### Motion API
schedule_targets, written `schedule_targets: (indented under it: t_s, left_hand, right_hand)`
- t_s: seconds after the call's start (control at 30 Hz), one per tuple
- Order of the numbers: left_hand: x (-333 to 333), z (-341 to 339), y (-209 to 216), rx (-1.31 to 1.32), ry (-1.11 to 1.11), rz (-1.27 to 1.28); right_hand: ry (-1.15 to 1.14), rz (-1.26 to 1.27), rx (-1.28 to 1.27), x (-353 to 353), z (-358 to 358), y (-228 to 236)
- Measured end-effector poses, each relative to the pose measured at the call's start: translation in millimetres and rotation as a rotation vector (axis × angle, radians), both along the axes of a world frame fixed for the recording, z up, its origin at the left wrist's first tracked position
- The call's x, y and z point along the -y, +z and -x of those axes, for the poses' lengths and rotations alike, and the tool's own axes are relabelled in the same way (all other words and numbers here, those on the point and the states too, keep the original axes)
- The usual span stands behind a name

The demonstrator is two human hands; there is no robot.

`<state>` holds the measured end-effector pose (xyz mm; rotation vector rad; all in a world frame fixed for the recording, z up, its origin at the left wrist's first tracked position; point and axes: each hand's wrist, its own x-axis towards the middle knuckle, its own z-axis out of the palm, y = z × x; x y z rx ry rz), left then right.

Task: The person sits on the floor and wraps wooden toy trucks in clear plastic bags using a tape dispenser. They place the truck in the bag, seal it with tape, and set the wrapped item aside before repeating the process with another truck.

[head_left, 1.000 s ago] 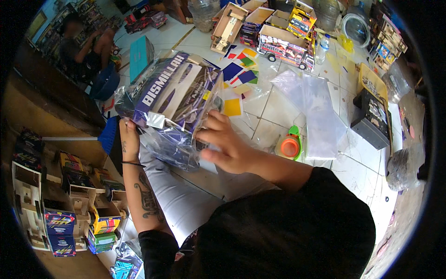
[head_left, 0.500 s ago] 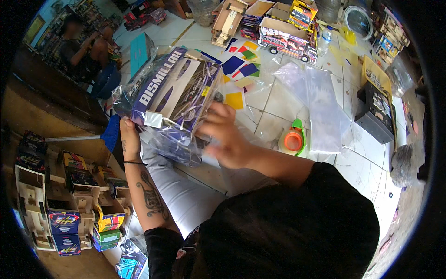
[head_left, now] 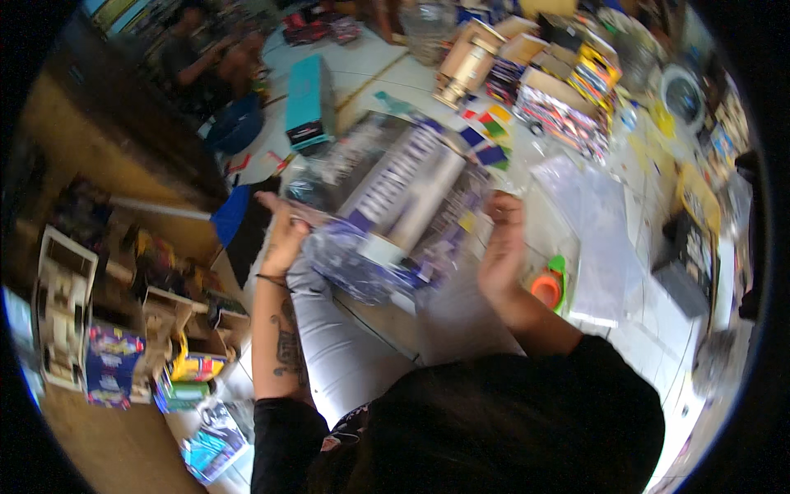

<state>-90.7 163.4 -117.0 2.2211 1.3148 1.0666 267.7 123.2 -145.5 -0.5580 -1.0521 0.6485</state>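
Note:
A purple, white and black toy truck (head_left: 399, 193), wrapped in clear plastic, lies tilted above my lap and is smeared by motion. At its near left corner, my left hand (head_left: 286, 240) grips the crumpled wrapping, fingers partly blurred. My right hand (head_left: 504, 239) is raised beside the truck's right side, fingers loosely bent and apart from one another, with nothing seen in them. Whether its fingertips touch the plastic I cannot tell. Right of that hand, an orange tape roll in a green dispenser (head_left: 546, 288) rests on the tiles.
Flat clear plastic sheets (head_left: 599, 247) lie at the right, near a black box (head_left: 685, 267). Coloured paper pieces (head_left: 490, 136) and a printed toy truck (head_left: 564, 115) are beyond. A teal box (head_left: 309, 99) stands far left. Wooden toy trucks (head_left: 66, 309) fill the left side. Another person (head_left: 197, 62) sits farther back.
My right hand has drawn off the wrapped truck's face to its right side. The view has shifted, so the surroundings sit differently. My left hand stays at the truck's near left corner.

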Motion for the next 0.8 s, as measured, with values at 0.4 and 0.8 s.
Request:
schedule_targets:
  t_s: [0.4,0.8]
  left_hand:
    - [20,-159,-12,-0.027,-0.149,-0.390]
    - [73,-163,-150,0.631,0.976,0.120]
  right_hand:
    - [1.153,0.527,0.920,-104,-132,76]
    - [0.898,0.795,0.801,-92,-125,17]
